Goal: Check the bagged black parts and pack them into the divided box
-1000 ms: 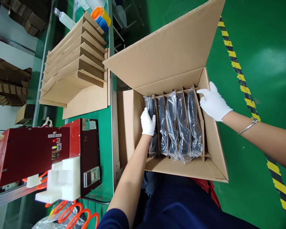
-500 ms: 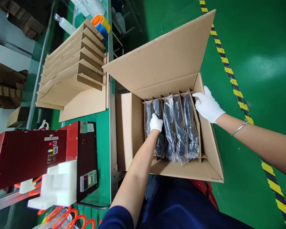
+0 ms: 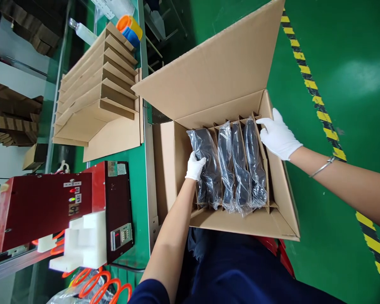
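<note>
An open cardboard box (image 3: pixel 281 198) stands in front of me, split by cardboard dividers into narrow slots. Black items in clear plastic bags (image 3: pixel 240 169) fill several slots. My left hand (image 3: pixel 194 166), in a white glove, is closed on the leftmost bagged black item (image 3: pixel 207 162), which sits tilted and partly raised above its slot. My right hand (image 3: pixel 278 135), also gloved, rests with fingers curled on the box's right wall near the far corner, touching the divider top.
A stack of folded cardboard dividers (image 3: pixel 98 93) lies on the green bench at left. A red machine (image 3: pixel 50 202) with a white foam block (image 3: pixel 88 240) stands nearer. Orange coiled hose (image 3: pixel 98 285) hangs below. Green floor with yellow-black tape (image 3: pixel 323 114) lies right.
My left hand has drawn the leftmost bagged item up and leftward out of its slot, so it now tilts. My right hand stays on the box's right wall.
</note>
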The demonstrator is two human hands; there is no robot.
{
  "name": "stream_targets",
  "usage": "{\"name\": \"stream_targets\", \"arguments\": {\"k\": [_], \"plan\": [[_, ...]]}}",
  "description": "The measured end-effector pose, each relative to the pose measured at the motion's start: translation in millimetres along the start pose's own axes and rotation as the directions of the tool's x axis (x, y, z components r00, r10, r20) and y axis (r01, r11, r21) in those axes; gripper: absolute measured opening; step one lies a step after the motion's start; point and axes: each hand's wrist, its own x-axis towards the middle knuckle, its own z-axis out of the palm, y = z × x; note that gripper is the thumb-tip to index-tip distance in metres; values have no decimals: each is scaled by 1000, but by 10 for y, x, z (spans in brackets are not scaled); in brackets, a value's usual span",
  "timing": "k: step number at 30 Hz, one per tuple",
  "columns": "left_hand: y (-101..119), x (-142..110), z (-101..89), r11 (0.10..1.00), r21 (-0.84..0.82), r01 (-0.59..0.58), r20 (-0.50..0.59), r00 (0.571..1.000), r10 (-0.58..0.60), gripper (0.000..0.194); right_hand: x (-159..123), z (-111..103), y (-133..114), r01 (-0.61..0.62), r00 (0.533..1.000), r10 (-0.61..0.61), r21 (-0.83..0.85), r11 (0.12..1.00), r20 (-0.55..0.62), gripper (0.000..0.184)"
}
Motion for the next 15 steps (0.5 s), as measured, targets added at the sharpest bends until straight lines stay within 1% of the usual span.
{"name": "stream_targets", "arguments": {"k": [2,5,8,11,13,15], "plan": [[8,-2,2,1000,14,-3,10,1000,3,39,-6,-25,-59,-34,999,34,-18,999,20,43],[49,-10,32,997,82,-10,40,999,6,39,-18,-56,-130,-67,996,69,-44,997,48,45],[111,5,120,980,199,-18,82,997,2,40,-17,-42,-96,-33,999,33,-21,999,37,44],[178,47,250,940,341,-18,118,993,-24,46,-3,-1,-7,18,1000,-18,4,1000,-1,41],[231,70,336,900,435,-4,114,992,-51,50,5,15,20,15,1000,-16,-5,1000,-13,41],[297,65,413,859,511,-5,85,995,-44,57,5,12,2,-11,1000,11,-23,1000,-8,42]]}}
